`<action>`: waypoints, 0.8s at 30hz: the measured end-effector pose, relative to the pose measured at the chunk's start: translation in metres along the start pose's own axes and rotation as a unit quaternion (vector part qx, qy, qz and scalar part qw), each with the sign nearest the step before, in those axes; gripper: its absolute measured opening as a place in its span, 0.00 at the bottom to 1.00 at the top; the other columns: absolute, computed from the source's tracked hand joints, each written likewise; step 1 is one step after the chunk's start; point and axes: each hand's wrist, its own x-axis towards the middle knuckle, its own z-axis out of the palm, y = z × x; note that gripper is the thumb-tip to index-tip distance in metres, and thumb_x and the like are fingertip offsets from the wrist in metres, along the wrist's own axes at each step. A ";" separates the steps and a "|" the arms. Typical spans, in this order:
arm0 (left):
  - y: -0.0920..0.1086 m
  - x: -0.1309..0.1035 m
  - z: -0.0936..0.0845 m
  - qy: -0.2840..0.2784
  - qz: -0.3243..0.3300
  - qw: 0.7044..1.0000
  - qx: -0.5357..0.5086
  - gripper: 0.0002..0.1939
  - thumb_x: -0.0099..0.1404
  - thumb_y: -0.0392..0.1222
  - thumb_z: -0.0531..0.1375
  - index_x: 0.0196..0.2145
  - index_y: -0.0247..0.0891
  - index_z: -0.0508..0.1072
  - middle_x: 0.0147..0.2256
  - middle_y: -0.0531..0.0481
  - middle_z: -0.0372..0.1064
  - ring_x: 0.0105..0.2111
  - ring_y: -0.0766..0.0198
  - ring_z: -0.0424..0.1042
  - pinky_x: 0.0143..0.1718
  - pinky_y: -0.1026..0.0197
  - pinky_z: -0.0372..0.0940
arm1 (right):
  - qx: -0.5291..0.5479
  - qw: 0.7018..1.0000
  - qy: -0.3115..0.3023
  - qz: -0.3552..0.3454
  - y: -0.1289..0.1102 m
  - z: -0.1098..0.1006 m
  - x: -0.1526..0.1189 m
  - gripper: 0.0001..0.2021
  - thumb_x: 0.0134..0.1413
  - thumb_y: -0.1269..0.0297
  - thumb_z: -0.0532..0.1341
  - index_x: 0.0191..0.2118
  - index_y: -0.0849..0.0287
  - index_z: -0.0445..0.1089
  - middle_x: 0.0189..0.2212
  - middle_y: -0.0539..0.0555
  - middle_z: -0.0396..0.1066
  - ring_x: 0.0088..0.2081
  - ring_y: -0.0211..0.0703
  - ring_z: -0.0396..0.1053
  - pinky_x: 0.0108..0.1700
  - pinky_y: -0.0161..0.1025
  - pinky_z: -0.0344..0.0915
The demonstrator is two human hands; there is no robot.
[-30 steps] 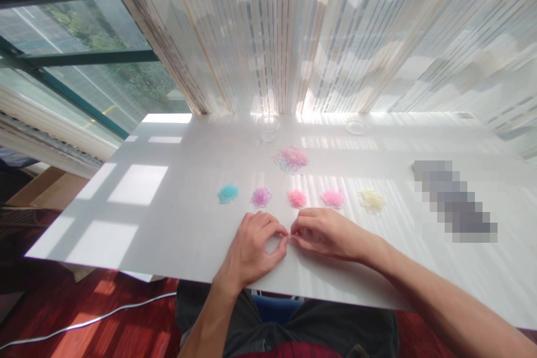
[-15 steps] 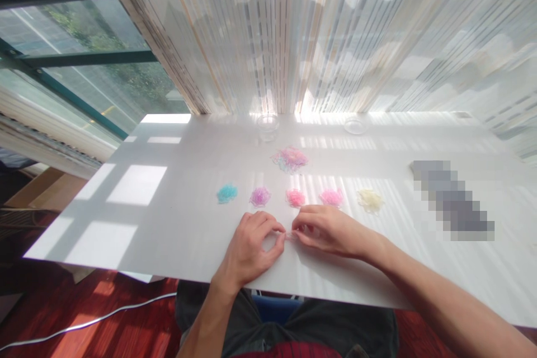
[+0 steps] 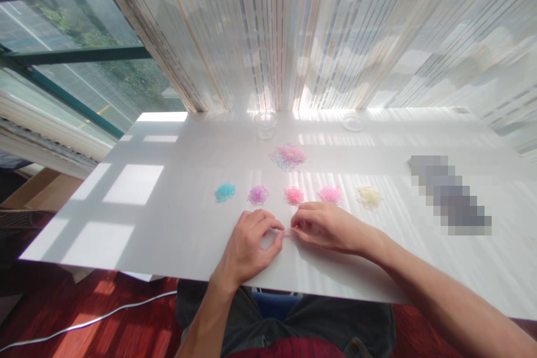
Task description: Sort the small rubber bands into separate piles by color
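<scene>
Close above the front part of the white table (image 3: 176,224), my left hand (image 3: 254,241) and my right hand (image 3: 325,227) face each other in pinches. Between their fingertips stretch thin, pale pink rubber bands (image 3: 288,233); how many cannot be made out. Just beyond my hands lies a row of small rubber band piles: teal (image 3: 225,192), purple (image 3: 258,194), coral red (image 3: 294,196), bright pink (image 3: 329,194) and pale yellow (image 3: 369,196). Behind that row sits a larger mixed pile (image 3: 288,156) of pink, purple and bluish bands.
A clear round container (image 3: 265,125) stands near the table's back edge, with a clear shallow lid or dish (image 3: 352,122) to its right. A blurred-out grey object (image 3: 451,196) lies on the right. Striped sheer curtains (image 3: 285,33) hang behind the table.
The pinched bands show a little more between my fingertips, slightly spread. Both hands keep nearly the same place; the whole view has shifted slightly.
</scene>
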 end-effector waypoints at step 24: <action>0.000 0.000 -0.002 0.035 0.013 0.999 -0.011 0.04 0.69 0.34 0.63 0.42 0.40 0.75 0.36 0.51 0.74 0.28 0.65 0.67 0.37 0.58 0.64 | 0.005 1.000 0.021 -0.009 0.000 -0.002 -0.001 0.06 0.66 0.68 0.60 0.39 0.61 0.76 0.29 0.53 0.73 0.29 0.39 0.68 0.34 0.36 0.64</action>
